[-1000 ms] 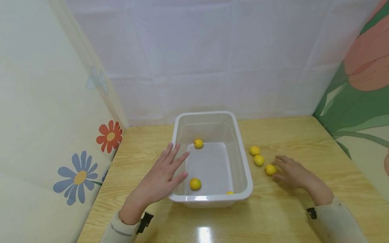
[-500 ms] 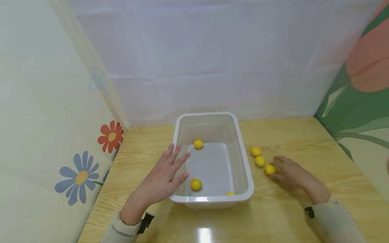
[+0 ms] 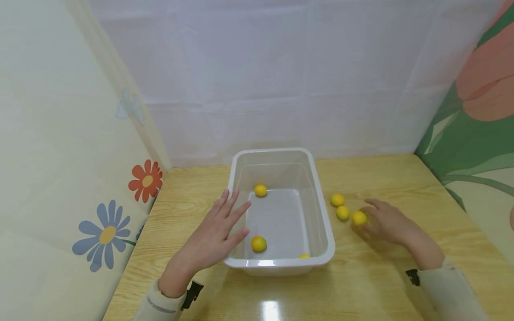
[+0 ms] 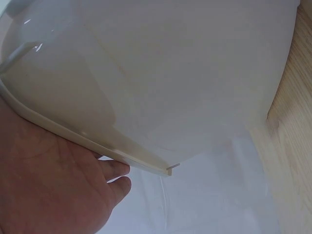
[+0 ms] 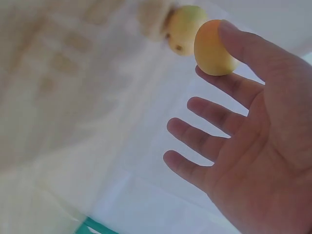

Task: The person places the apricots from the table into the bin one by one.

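My right hand pinches a small yellow-orange citrus fruit between thumb and index finger, its other fingers spread. In the head view that fruit sits at the hand's fingertips, right of two more yellow fruits on the wooden table. My left hand lies with straight fingers over the left rim of a light grey plastic tub. In the left wrist view the palm is against the tub's outer rim. Inside the tub are one fruit near the back, another near the front, and one mostly hidden behind the front rim.
The wooden table meets a white cloth backdrop just behind the tub. A cream panel with printed flowers stands on the left, and a panel with green leaves and a pink flower on the right.
The right hand has gone from reaching at the fruit to pinching it, and the fruit has moved slightly up and right in the head view. The left hand stays on the rim.
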{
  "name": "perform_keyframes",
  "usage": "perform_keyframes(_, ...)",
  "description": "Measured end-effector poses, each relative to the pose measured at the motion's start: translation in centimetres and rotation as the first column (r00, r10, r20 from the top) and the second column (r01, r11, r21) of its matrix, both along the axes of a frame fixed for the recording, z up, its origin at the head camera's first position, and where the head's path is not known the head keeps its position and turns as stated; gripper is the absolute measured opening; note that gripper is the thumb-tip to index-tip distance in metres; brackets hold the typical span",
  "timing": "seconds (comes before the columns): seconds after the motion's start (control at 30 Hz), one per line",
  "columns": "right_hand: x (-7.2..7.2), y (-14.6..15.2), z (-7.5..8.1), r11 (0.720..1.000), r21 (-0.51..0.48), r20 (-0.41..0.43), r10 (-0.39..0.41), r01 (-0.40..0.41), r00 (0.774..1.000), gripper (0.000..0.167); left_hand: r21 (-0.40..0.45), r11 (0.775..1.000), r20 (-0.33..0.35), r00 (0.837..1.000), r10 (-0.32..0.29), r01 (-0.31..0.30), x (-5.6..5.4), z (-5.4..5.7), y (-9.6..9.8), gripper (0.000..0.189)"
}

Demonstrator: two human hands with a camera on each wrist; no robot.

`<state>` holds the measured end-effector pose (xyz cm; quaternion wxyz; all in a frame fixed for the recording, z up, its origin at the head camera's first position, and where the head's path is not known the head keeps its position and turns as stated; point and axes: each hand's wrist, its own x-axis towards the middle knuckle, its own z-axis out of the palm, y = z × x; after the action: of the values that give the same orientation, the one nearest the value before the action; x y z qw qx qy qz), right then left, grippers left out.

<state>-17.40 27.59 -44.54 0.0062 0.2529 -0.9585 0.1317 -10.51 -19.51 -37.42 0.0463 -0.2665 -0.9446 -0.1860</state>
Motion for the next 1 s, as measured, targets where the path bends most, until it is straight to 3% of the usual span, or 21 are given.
perform_keyframes(0.3, 0.6, -0.7, 2.7, 0.998, -0.002, -0.148, 0.06, -0.061, 0.987, 0.044, -0.007, 1.0, 0.01, 1.0, 0.004, -0.004, 0.0, 0.0, 0.0, 0.062)
perform_keyframes(0.53, 1.4, -1.5, 4.8, 0.99, -0.041, -0.304, 0.115, -0.134, 0.946, 0.046, 0.004, 1.0, -0.019, 1.0, -0.01, 0.01, 0.0, 0.0, 0.0, 0.061)
perform_keyframes(0.77, 2.5, -3.4, 7.6, 0.985, -0.053, -0.345, 0.135, -0.163, 0.929, 0.05, -0.007, 1.0, -0.011, 1.0, -0.01, 0.01, 0.0, 0.0, 0.0, 0.061)
perform_keyframes(1.0, 3.3, -5.9, 10.3, 0.971, -0.071, -0.412, 0.178, -0.226, 0.893, 0.046, -0.015, 1.0, -0.009, 1.0, -0.01, 0.01, -0.1, 0.0, -0.1, 0.062)
